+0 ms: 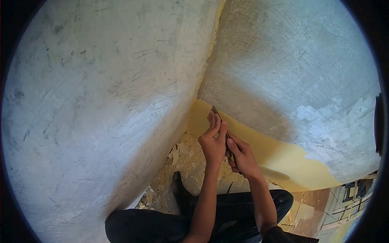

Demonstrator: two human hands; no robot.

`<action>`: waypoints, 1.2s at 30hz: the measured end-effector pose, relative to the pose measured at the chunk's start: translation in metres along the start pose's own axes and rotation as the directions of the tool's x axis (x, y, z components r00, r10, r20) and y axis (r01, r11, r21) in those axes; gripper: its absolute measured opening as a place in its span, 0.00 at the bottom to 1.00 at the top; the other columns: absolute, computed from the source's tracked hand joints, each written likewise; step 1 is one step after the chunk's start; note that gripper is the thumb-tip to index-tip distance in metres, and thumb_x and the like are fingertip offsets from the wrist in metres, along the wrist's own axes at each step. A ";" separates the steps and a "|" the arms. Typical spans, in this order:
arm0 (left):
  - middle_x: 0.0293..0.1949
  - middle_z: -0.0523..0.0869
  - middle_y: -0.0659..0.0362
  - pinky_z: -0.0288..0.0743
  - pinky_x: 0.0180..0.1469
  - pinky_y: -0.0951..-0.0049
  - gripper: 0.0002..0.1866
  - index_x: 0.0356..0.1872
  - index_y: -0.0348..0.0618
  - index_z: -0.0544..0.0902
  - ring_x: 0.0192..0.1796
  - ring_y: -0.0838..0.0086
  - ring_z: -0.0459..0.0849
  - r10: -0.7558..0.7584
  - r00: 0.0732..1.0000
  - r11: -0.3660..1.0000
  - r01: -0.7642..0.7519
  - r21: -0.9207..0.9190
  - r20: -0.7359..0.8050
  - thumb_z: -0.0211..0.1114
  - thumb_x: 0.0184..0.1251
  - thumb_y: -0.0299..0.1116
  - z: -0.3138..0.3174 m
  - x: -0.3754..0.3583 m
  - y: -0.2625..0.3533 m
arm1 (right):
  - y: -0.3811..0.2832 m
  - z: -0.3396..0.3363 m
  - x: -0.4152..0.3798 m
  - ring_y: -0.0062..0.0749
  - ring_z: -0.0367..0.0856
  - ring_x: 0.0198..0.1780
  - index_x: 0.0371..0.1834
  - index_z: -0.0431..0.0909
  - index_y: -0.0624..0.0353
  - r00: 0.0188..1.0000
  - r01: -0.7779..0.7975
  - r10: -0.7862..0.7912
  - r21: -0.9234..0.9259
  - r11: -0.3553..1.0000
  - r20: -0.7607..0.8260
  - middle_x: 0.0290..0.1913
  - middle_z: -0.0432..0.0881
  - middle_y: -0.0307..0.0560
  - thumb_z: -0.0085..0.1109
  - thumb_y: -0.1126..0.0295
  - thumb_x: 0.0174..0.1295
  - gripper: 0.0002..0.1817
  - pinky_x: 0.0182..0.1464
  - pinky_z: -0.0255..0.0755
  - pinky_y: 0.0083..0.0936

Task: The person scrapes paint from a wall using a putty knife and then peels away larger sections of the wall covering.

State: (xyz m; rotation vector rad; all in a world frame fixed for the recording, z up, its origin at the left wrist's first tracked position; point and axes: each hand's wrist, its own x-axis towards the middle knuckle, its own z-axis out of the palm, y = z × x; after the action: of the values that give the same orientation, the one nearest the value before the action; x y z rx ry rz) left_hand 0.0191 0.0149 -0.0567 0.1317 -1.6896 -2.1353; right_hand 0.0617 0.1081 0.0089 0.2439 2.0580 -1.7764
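My right hand (242,157) is wrapped around the dark handle of a scraper (214,109), thumb lying along it. Higher on the tool, my left hand (213,139) grips near the blade, its fingers bent over it and its thumb pointing up. The thin blade points away from me, its tip close to the line where the grey, scratched surface (259,93) meets a bare yellow strip (259,148). This strip runs from the corner toward the lower right.
A pale, scuffed wall (93,101) rises close on the left and meets the grey one in a corner. Flaked chips (184,152) litter the floor below my hands. My bent legs (150,227) and a dark shoe (180,192) are underneath. Slatted pieces (352,206) lie far right.
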 end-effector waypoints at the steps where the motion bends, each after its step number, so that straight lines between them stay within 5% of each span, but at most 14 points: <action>1: 0.66 0.71 0.41 0.64 0.69 0.64 0.23 0.62 0.31 0.74 0.72 0.57 0.66 0.001 1.000 1.000 -0.001 -0.002 -0.002 0.62 0.72 0.33 0.001 0.002 -0.003 | -0.002 0.001 0.002 0.16 0.60 0.19 0.74 0.64 0.44 1.000 0.001 -0.001 -0.003 1.000 0.001 0.27 0.67 0.34 0.46 0.54 0.76 0.26 0.16 0.54 0.17; 31: 0.65 0.72 0.40 0.62 0.71 0.64 0.21 0.59 0.30 0.77 0.72 0.57 0.65 -0.007 0.992 0.995 0.019 0.101 -0.124 0.62 0.72 0.34 -0.003 0.012 -0.004 | -0.014 -0.004 0.020 0.17 0.58 0.20 0.75 0.63 0.44 0.987 -0.077 0.079 -0.016 0.997 0.137 0.30 0.68 0.35 0.44 0.54 0.76 0.25 0.19 0.53 0.17; 36: 0.64 0.73 0.40 0.64 0.70 0.65 0.21 0.60 0.30 0.76 0.72 0.57 0.67 0.030 0.999 0.987 -0.024 0.157 -0.037 0.61 0.72 0.33 -0.004 0.012 0.005 | -0.016 -0.004 0.011 0.17 0.59 0.21 0.74 0.63 0.45 0.989 -0.077 0.073 0.022 0.997 0.127 0.30 0.68 0.36 0.45 0.54 0.76 0.26 0.18 0.55 0.17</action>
State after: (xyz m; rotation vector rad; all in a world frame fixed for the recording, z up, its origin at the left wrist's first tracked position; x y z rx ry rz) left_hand 0.0110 0.0053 -0.0506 0.1941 -1.8245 -1.9665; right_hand 0.0450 0.1076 0.0187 0.2080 1.9134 -1.7296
